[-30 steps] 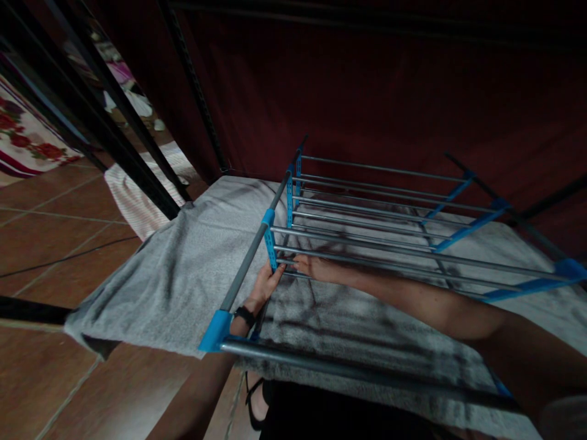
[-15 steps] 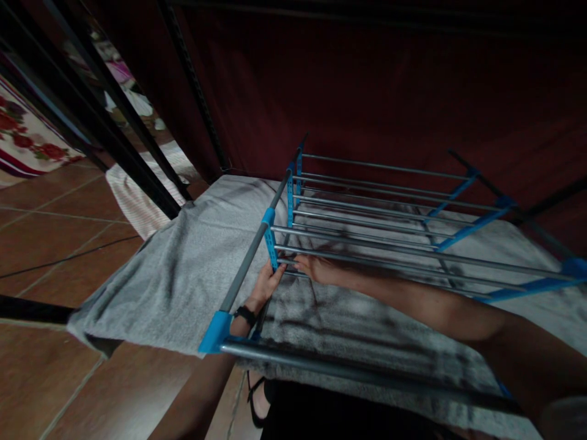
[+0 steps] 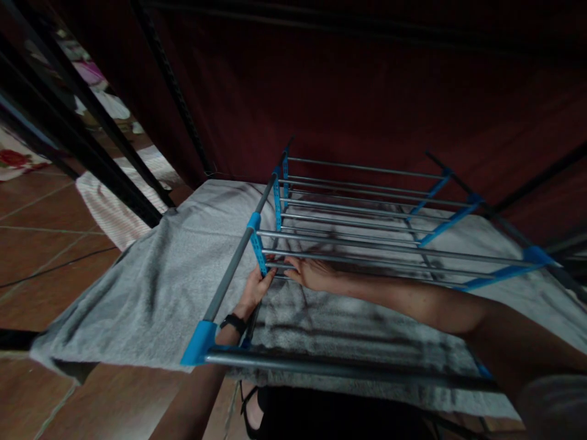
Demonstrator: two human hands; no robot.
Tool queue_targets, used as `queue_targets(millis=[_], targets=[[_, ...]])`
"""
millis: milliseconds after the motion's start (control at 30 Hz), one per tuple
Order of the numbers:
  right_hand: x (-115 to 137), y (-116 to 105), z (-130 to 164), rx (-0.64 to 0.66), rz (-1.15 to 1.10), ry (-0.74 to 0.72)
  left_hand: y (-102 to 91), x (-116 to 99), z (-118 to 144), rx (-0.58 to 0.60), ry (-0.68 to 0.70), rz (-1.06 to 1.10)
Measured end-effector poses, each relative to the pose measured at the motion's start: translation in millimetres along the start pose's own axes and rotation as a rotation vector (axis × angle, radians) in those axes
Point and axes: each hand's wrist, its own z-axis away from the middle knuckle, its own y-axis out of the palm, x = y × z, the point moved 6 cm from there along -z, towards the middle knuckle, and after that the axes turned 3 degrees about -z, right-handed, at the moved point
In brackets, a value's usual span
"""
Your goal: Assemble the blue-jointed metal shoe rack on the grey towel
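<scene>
My left hand (image 3: 255,288) grips a blue bracket (image 3: 257,249) of the rack (image 3: 232,269) on gray cloth (image 3: 151,287); my right hand (image 3: 315,273) meets a lower rod (image 3: 279,266), its hold unclear. The front bar (image 3: 343,366) crosses over my left forearm.

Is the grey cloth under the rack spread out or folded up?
Spread out: the grey cloth extends beneath the rack and beyond its left end, with some wrinkles.
</scene>
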Motion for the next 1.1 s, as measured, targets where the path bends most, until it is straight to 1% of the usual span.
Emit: queue_targets(millis=[67,133,267,300,400,467,633,767,867,933,967,1033,1100], targets=[[-6,0,9,0.0,0.078,0.047,-1.0,-2,-1,0.01,-0.006,-0.024],[-12,2,16,0.001,0.115,0.056,-2.0,0,-4,0.019,-0.015,-0.044],[-27,8,17,0.017,0.148,0.075,-3.9,9,-12,0.011,-0.039,-0.097],[-28,9,16,0.015,0.14,0.062,-4.5,10,-13,0.007,-0.046,-0.107],[-27,9,13,0.02,0.11,0.017,-5.7,10,-16,0.021,-0.071,-0.162],[-27,9,13,0.022,0.095,0.022,-6.8,8,-17,0.031,-0.068,-0.2],[-27,5,12,-0.079,0.064,0.047,-9.1,7,-19,0.035,-0.059,-0.254],[-28,7,11,-0.074,0.054,0.055,-9.5,5,-19,0.027,-0.045,-0.267],[-28,3,12,-0.06,0.064,0.075,-9.2,-1,-19,0.017,-0.022,-0.259],[-23,-1,14,-0.036,0.097,0.028,-8.5,-4,-18,0.02,-0.008,-0.247],[-18,-4,15,-0.042,0.127,-0.025,-8.0,-5,-18,0.027,-0.005,-0.241],[-1,-9,22,-0.092,0.215,-0.214,-7.8,-4,-17,0.035,-0.013,-0.23],[16,-4,34,-0.109,0.323,-0.452,-8.6,-3,-15,0.034,-0.022,-0.213]])
